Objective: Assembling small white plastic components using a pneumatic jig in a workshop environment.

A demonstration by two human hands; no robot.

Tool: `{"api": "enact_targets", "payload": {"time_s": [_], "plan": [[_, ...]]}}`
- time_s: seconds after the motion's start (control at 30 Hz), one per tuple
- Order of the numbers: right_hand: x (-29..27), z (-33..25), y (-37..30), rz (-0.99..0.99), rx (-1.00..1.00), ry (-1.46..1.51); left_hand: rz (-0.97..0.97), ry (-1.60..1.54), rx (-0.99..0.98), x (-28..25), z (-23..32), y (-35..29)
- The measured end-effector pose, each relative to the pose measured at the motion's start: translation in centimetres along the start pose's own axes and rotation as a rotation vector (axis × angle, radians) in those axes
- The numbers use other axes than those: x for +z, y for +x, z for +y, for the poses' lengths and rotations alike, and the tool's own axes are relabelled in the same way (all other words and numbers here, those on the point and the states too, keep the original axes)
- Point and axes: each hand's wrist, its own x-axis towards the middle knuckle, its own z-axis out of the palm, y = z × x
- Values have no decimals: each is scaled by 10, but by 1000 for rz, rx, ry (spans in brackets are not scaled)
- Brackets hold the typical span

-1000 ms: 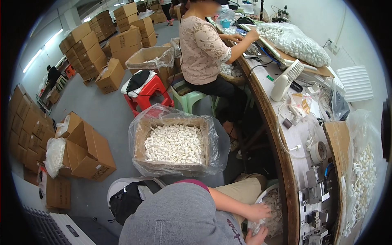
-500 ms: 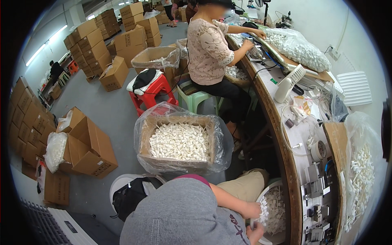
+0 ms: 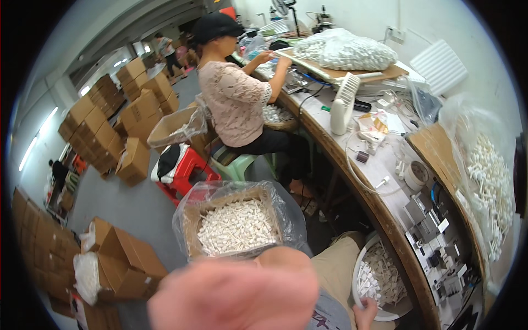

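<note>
My left hand (image 3: 236, 294) is raised close in front of the camera. It is large and smeared by motion, so its fingers cannot be made out. Lower right, my right hand (image 3: 365, 314) grips the near rim of a round white tub (image 3: 389, 316), its fingers over the edge. Inside the tub lie many small white plastic parts (image 3: 391, 269) with thin stems. A brighter cluster of white parts (image 3: 367, 283) sits just beyond my right fingers, against the tub's left wall.
A lined carton (image 3: 275, 204) full of white parts stands ahead. The workbench (image 3: 379, 165) holds metal fixtures (image 3: 426, 220), a tape roll (image 3: 416, 175) and a white fan (image 3: 345, 104). A co-worker (image 3: 236, 104) sits at its far part. Open cartons (image 3: 132, 258) stand left.
My left hand has left the white parts in the tub and come up toward the camera. My right hand stays at the tub's rim. The whole view has tilted and shifted.
</note>
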Motion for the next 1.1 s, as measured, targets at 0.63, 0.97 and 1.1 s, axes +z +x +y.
{"api": "enact_targets", "payload": {"time_s": [0.63, 0.97, 1.1], "plan": [[-15, -6, 2, -269, 276, -114, -268, -200, -174, -7, 11, 0], [-15, -1, 2, -301, 259, -158, -279, -166, -151, -9, 11, 9], [-10, 7, 0, -266, 254, -157, -285, -160, -152, -10, 14, 9]]}}
